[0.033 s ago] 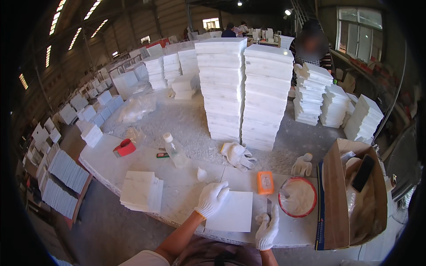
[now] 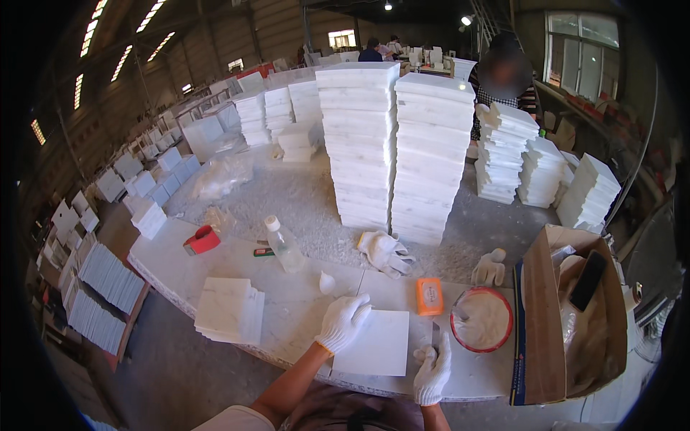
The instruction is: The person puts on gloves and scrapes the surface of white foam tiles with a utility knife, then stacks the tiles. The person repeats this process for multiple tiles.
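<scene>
A square white marble tile [image 2: 377, 348] lies flat on the bench in front of me. My left hand [image 2: 343, 323], in a white knit glove, rests across its upper left corner with the fingers stretched out. Right of the tile, my gloved right hand [image 2: 433, 370] is closed around a putty knife; the grey blade [image 2: 435, 333] points away from me, and the handle is hidden in the glove. Beside that hand stands a red-rimmed bowl [image 2: 511, 327] of pale paste or powder. An orange box [image 2: 430, 296] is just beyond the tile.
Tiles are stacked [image 2: 226, 309] at left. Behind are a clear bottle [image 2: 284, 248], a red tape roll [image 2: 203, 239], loose gloves [image 2: 387, 253] and tall slab stacks [image 2: 359, 144]. A cardboard box [image 2: 539, 337] with a phone [image 2: 588, 280] stands right. A person [image 2: 507, 79] is beyond.
</scene>
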Action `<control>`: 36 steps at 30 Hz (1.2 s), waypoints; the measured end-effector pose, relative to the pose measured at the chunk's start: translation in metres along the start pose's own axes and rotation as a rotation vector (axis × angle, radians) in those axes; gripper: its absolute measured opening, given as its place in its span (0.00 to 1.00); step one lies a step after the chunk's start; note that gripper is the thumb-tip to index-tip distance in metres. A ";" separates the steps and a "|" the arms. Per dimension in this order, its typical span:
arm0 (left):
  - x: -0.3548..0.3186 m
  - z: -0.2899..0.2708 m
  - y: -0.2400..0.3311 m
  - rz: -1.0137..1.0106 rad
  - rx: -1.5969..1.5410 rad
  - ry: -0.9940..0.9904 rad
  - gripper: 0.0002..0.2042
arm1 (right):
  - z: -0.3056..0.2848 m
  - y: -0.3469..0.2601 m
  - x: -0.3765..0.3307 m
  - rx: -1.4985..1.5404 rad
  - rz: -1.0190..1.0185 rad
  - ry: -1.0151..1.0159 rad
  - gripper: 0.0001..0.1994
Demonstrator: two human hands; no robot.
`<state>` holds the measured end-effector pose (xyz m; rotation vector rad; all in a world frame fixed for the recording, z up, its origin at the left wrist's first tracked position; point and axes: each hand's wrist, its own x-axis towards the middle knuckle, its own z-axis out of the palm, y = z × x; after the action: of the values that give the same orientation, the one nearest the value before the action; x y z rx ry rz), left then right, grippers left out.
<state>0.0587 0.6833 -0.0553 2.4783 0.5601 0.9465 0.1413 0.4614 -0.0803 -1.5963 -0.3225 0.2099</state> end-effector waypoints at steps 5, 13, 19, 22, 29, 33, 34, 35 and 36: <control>0.000 0.005 -0.002 0.023 -0.018 0.032 0.11 | -0.001 0.005 0.000 0.052 0.002 -0.006 0.19; -0.001 0.004 -0.002 0.021 -0.011 0.028 0.11 | -0.001 0.008 -0.002 0.060 -0.025 0.002 0.18; 0.000 0.003 -0.002 0.020 -0.019 0.007 0.11 | -0.002 0.003 -0.001 0.031 -0.038 -0.007 0.17; -0.001 0.003 -0.002 0.006 -0.009 0.004 0.11 | -0.002 0.005 -0.001 0.028 -0.055 -0.004 0.17; 0.001 0.000 0.003 -0.040 -0.016 -0.012 0.11 | -0.002 -0.001 0.000 0.025 -0.056 0.002 0.17; 0.002 -0.001 0.004 -0.038 -0.017 -0.012 0.11 | -0.003 -0.004 0.000 0.039 -0.017 0.009 0.17; 0.001 -0.001 0.003 -0.037 -0.023 -0.008 0.11 | -0.002 -0.004 -0.001 0.043 -0.011 0.013 0.17; 0.000 -0.001 0.002 -0.036 -0.028 -0.004 0.11 | -0.002 -0.004 -0.001 0.038 -0.014 0.014 0.17; 0.000 0.000 0.001 -0.030 -0.029 0.014 0.10 | -0.001 -0.003 -0.001 0.034 -0.018 0.016 0.17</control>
<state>0.0587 0.6822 -0.0550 2.4325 0.5824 0.9545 0.1401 0.4597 -0.0773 -1.5605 -0.3192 0.1883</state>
